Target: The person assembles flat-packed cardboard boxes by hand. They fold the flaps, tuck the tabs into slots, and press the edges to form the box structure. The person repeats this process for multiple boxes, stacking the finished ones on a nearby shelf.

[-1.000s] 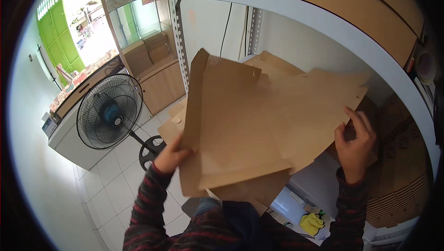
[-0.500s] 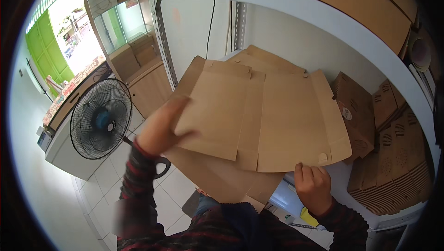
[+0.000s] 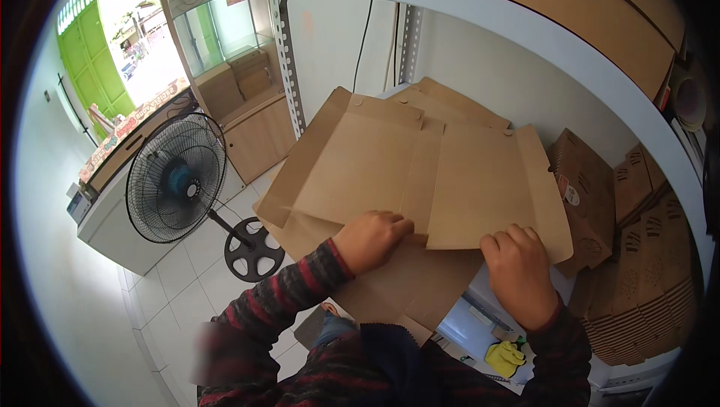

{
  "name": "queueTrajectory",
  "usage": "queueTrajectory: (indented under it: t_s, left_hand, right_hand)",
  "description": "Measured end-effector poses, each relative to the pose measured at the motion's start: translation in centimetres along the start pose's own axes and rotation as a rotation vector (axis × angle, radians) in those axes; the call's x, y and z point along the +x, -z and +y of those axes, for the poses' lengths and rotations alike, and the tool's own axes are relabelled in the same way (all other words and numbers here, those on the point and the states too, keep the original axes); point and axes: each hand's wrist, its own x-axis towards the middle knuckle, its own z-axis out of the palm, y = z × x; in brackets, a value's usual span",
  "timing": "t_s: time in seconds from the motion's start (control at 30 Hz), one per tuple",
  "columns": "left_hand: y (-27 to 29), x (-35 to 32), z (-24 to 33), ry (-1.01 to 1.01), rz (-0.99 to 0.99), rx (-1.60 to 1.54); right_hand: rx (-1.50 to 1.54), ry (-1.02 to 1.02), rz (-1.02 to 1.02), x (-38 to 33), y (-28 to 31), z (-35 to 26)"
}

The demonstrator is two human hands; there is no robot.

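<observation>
A flat brown cardboard box blank lies spread out in front of me, over more cardboard sheets on the white shelf surface. My left hand presses on its near edge at the middle, fingers curled over a lower flap. My right hand grips the near right edge of the blank, fingers on top. Both sleeves are striped red and dark.
A black standing fan stands on the tiled floor at left. Stacks of folded brown cardboard fill the shelf at right. A white shelf beam runs overhead. A yellow object lies below near my right arm.
The cardboard blank has come down from a raised tilt to lie flat. My left hand moved from its far left edge to the near edge; my right hand shifted right along that edge.
</observation>
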Motion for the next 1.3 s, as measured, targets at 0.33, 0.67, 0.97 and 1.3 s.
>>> queueTrajectory:
  t_s: [0.33, 0.67, 0.97, 1.3]
  left_hand:
    - [-3.0, 3.7, -4.1, -0.039, 0.085, 0.160]
    - [-3.7, 3.5, -4.4, -0.009, 0.123, 0.090]
    - [-3.7, 3.0, -4.3, -0.047, 0.218, 0.029]
    - [0.8, -0.5, 0.6, -0.013, 0.049, 0.036]
  right_hand:
    - [-0.236, -0.105, 0.128, 1.0, -6.0, 3.0]
    - [-0.068, -0.266, -0.081, 0.8, -9.8, 3.6]
    - [-0.086, -0.203, 0.060, 1.2, -4.0, 3.4]
    - [0.144, -0.551, -0.004, -2.2, -0.2, 9.4]
